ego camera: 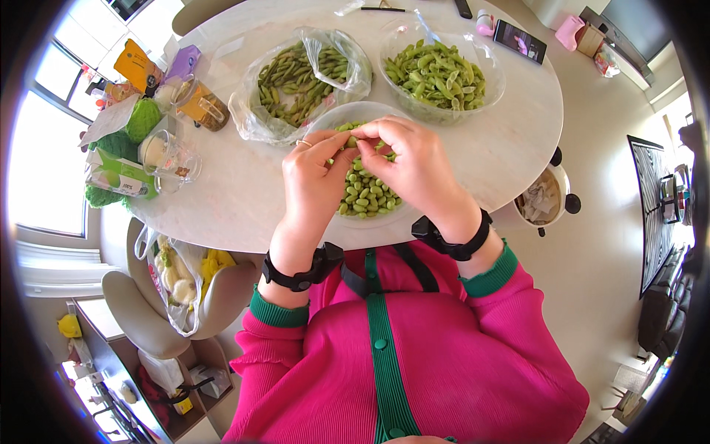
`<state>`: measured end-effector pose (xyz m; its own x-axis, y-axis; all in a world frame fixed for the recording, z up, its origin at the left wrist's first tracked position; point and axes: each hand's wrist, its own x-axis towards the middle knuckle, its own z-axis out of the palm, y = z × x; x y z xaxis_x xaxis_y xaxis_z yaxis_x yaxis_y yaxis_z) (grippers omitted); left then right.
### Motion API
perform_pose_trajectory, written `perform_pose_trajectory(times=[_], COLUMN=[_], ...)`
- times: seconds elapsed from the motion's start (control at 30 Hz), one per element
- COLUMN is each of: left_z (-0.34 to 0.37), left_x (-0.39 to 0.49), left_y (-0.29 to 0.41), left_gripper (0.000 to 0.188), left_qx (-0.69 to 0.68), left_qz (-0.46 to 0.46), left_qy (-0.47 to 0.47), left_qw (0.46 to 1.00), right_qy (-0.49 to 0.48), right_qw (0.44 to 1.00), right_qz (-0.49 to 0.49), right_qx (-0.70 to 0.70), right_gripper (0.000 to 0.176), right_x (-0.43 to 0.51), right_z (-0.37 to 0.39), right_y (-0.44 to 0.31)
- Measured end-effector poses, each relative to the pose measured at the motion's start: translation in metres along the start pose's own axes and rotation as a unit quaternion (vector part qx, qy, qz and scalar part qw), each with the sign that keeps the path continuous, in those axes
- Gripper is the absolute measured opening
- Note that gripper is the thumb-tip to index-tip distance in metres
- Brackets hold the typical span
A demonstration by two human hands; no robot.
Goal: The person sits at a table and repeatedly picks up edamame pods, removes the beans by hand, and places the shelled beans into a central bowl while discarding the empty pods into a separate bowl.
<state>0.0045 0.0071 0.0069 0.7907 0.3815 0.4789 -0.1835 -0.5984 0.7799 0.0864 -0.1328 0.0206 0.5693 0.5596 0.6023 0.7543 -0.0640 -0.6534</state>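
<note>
My left hand (315, 172) and my right hand (407, 161) meet over a clear bowl (327, 114) of shelled green soybeans (369, 194). Between the fingertips of both hands is a green soybean pod (351, 142), partly hidden by the fingers. Behind the left hand lies an open clear plastic bag (249, 116) with whole, partly browned pods (277, 91). A larger clear plastic bowl (493, 91), at the back right, is heaped with green pods (438, 75); whether these are full or empty I cannot tell.
Clear glass mugs (172, 155), a pitcher of dark contents (208, 108), green yarn (143, 121) and packets crowd the left side of the round table (488, 150). A phone (520, 41) lies at the back right. A waste bin (541, 197) stands on the floor at the right.
</note>
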Motion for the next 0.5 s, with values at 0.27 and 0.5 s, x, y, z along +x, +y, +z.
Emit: perform_pose_trajectory(times=[0.27,0.5], left_z=[0.007,0.012], left_x=[-0.005,-0.009], left_y=[0.002,-0.005], left_gripper=[0.021,0.022], left_qx=[-0.142,-0.11], left_qz=[-0.035,0.02], left_qy=[0.044,0.077], left_qw=[0.988,0.991], right_qy=[0.075,0.084], right_qw=[0.983,0.986], right_qz=[0.055,0.037], right_qx=[0.161,0.136], right_gripper=[0.011,0.011], right_x=[-0.002,0.0], right_z=[0.011,0.009], right_y=[-0.007,-0.007])
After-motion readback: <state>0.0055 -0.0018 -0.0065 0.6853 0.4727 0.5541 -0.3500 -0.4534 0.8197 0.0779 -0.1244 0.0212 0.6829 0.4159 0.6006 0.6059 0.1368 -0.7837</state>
